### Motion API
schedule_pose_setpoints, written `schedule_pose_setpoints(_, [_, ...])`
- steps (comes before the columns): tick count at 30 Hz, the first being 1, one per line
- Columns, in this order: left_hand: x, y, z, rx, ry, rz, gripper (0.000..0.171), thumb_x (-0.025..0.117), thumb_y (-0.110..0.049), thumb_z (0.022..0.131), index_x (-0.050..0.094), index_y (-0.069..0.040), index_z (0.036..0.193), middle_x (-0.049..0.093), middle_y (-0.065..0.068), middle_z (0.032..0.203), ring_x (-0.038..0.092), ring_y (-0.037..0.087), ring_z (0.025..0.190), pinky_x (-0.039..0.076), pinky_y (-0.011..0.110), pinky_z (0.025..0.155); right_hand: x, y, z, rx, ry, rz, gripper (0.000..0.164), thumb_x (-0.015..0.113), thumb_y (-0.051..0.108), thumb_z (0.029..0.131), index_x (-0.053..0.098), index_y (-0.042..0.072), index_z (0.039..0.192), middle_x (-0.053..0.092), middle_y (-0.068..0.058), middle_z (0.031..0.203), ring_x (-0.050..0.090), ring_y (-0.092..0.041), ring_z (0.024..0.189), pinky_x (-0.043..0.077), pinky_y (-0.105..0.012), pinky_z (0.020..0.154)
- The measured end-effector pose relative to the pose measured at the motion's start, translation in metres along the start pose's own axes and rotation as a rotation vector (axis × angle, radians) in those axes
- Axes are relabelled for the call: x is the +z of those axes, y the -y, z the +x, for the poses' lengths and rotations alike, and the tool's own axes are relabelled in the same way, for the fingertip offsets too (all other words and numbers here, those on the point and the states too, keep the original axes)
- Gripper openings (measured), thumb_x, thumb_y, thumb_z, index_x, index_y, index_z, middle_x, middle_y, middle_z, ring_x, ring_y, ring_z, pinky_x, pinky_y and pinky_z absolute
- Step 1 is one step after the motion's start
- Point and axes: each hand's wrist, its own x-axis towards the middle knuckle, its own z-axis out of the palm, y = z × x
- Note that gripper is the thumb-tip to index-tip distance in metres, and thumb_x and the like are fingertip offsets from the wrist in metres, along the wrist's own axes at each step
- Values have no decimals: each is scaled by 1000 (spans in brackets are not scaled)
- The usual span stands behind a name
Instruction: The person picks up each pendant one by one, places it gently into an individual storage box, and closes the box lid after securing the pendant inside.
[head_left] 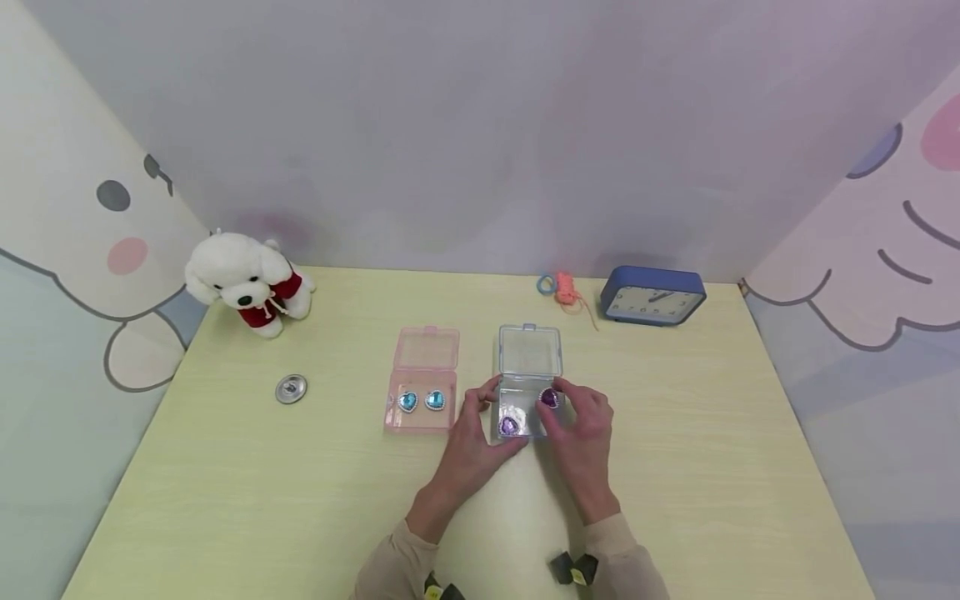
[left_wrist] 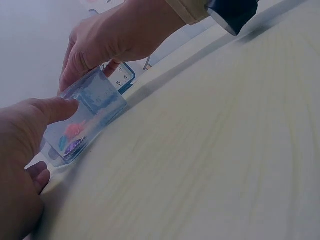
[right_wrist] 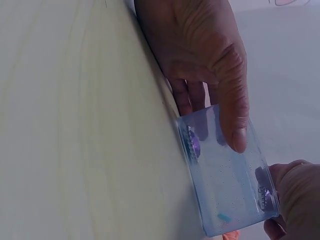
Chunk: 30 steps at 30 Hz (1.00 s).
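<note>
My left grip (head_left: pixel 472 433) is clamped on the blue box (head_left: pixel 527 408), thumb on its near wall and fingers at its left side, presumably so it cannot slide on the counter (head_left: pixel 247 500). My right grip (head_left: pixel 588 421) pinches the dark purple gem (head_left: pixel 550 398) inside the blue box's right side; fingertips probably suit something so small. The lighter purple gem (head_left: pixel 508 426) lies in the blue box's near left corner. The lid (head_left: pixel 529 350) lies open behind the blue box, likely leaving room for my thumb. Left of the blue box, the pink box (head_left: pixel 420 422) holds two blue gems (head_left: pixel 435 400).

A pale yellow tabletop (head_left: pixel 300 508) meets a greyish-lilac back wall (head_left: pixel 480 150) between cartoon-printed side walls (head_left: pixel 67 350).
</note>
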Motion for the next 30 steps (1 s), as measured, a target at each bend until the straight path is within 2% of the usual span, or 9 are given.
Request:
schedule_pose_setpoints(11, [-1,-2,0,-6,13,-2,70,91,-21,83,44,-13,134,43,-12,165,51,25,131,48,54,105,4,1,-1,-19,21,-18,48,93,0,74,73,-1,117,77,-16,104,58,-39,104,39,-51,94])
schedule_pose_setpoints(21, [1,1,1,2,3,-4,70,92,-22,83,43,-15,132,44,-14,164,51,22,129,49,53,105,2,7,2,18,83,-74,54,93,5,77,69,1,125,76,-14,105,57,-39,110,37,-60,102])
schedule_pose_setpoints(30, [0,3,1,24,1,-13,68,92,-18,82,44,-12,129,47,-12,163,52,22,127,49,51,104,2,10,3,39,109,-69,54,92,5,78,68,1,126,75,-13,106,55,-38,112,36,-59,102])
